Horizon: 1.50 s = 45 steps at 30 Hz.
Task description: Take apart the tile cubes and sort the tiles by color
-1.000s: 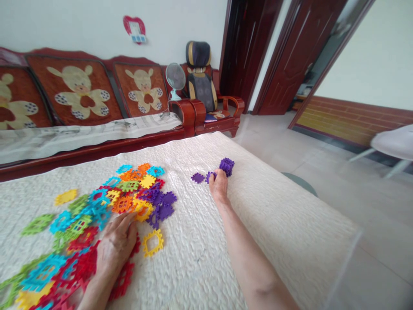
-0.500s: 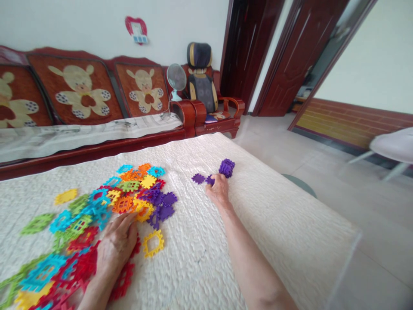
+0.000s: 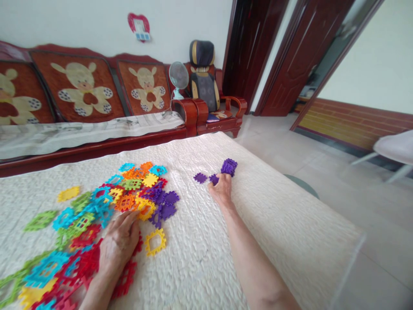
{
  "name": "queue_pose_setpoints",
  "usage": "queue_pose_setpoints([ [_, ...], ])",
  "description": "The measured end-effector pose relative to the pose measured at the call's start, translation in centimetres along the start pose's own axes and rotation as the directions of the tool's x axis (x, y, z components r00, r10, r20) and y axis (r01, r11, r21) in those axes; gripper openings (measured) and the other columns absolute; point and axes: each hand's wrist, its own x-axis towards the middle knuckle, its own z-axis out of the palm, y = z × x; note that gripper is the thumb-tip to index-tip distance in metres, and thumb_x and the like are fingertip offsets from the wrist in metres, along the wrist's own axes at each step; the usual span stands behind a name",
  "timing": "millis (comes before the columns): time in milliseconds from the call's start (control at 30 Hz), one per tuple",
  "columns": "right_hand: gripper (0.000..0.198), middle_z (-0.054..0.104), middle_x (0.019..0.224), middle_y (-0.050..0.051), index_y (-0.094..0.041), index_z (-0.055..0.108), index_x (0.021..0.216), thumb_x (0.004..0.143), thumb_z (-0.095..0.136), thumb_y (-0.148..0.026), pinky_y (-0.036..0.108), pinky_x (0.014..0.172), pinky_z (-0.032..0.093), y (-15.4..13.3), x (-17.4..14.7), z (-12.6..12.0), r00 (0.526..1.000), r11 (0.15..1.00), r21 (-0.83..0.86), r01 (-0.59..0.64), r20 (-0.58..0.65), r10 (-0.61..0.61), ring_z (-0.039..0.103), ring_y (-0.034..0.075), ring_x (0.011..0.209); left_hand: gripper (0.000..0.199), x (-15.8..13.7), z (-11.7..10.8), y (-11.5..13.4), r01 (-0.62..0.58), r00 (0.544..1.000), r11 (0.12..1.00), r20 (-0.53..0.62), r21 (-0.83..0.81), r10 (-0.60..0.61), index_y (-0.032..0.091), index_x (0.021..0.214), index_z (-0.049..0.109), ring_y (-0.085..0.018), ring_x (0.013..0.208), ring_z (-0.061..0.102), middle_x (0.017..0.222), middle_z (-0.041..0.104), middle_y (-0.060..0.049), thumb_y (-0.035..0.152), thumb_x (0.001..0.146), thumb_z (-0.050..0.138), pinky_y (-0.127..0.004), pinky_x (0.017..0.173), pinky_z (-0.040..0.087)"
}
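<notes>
My right hand (image 3: 222, 189) is pinched on the near edge of a purple interlocking plastic tile (image 3: 213, 178), which lies on the cream quilted cover (image 3: 200, 262). Just beyond the fingertips stands a small stack of purple tiles (image 3: 229, 166). A single purple tile (image 3: 200, 177) lies flat to the left. My left hand (image 3: 118, 241) rests palm down, fingers stretched out, on the heap of colourful tiles. Its fingertips are by an orange tile (image 3: 125, 202) and a yellow tile (image 3: 146, 209). Red tiles (image 3: 86, 262) lie partly hidden under this hand.
Several purple tiles (image 3: 167, 211) lie at the heap's right side. A yellow frame tile (image 3: 155, 242) sits apart, near my left hand. Behind the covered table are a wooden sofa (image 3: 145, 140), a fan (image 3: 178, 77) and an armchair (image 3: 222, 125). A white chair (image 3: 395, 147) stands at right.
The view has shifted slightly, moving everything a little to the right. Both hands keep nearly the same places relative to the tiles, with the right still at the same purple tile.
</notes>
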Motion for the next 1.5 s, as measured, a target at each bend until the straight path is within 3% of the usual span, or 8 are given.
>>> queue_pose_setpoints([
  [467,0.031,0.058,0.105,0.012,-0.016,0.063,0.100,0.070,0.060,-0.017,0.043,0.101,0.046,0.5,0.5,0.7,0.999,0.999,-0.016,0.037,0.033,-0.036,0.057,0.028,0.103,0.031,0.0,-0.1,0.1,-0.006,1.000,1.000,-0.007,0.009,0.006,0.023,0.114,0.068,-0.022,0.103,0.066,0.116,0.071,-0.006,0.032,0.096,0.044,-0.035,0.094,0.053],
  [967,0.032,0.056,0.107,0.013,-0.015,0.063,0.102,0.071,0.063,-0.022,0.043,0.098,0.047,0.0,0.4,0.2,0.999,1.000,-0.019,0.000,0.039,0.001,0.057,0.028,0.102,0.032,0.0,-0.1,0.1,-0.003,1.000,0.999,-0.018,-0.035,0.003,0.022,0.114,0.068,-0.023,0.107,0.065,0.116,0.070,-0.008,0.033,0.097,0.044,-0.037,0.096,0.052],
  [1233,0.029,0.058,0.108,0.013,-0.016,0.064,0.101,0.076,0.065,-0.030,0.046,0.095,0.044,-2.6,-0.4,-1.2,0.999,0.995,-0.085,0.045,-0.008,-0.046,0.054,0.031,0.106,0.032,0.0,-0.1,0.2,-0.016,1.000,1.000,-0.016,0.004,0.016,0.021,0.114,0.069,-0.024,0.102,0.066,0.116,0.071,-0.008,0.032,0.097,0.043,-0.038,0.092,0.053],
  [1300,0.024,0.060,0.106,0.012,-0.017,0.064,0.101,0.078,0.063,-0.025,0.044,0.095,0.043,-3.6,-0.9,-1.1,0.990,0.989,-0.062,0.136,0.035,-0.134,0.054,0.029,0.106,0.033,0.0,-0.1,0.1,-0.023,1.000,1.000,-0.018,0.008,0.023,0.021,0.114,0.069,-0.024,0.103,0.066,0.116,0.071,-0.008,0.033,0.097,0.043,-0.037,0.092,0.053],
  [1400,0.028,0.063,0.116,0.011,-0.017,0.062,0.108,0.080,0.058,-0.016,0.039,0.097,0.041,-4.9,-1.6,-0.4,0.941,0.956,-0.002,0.295,0.176,-0.290,0.054,0.026,0.111,0.033,0.0,0.0,-0.2,-0.020,1.000,1.000,-0.009,0.017,0.020,0.022,0.114,0.069,-0.023,0.104,0.066,0.117,0.070,-0.007,0.033,0.098,0.043,-0.035,0.091,0.053],
  [1500,0.034,0.064,0.122,0.011,-0.017,0.061,0.116,0.083,0.055,-0.012,0.039,0.096,0.041,-5.5,-2.1,0.3,0.912,0.950,-0.057,0.308,0.300,-0.278,0.053,0.026,0.114,0.033,0.0,0.1,-0.5,-0.023,1.000,1.000,-0.011,0.012,0.023,0.022,0.113,0.069,-0.024,0.104,0.066,0.116,0.070,-0.007,0.034,0.098,0.042,-0.036,0.093,0.053],
])
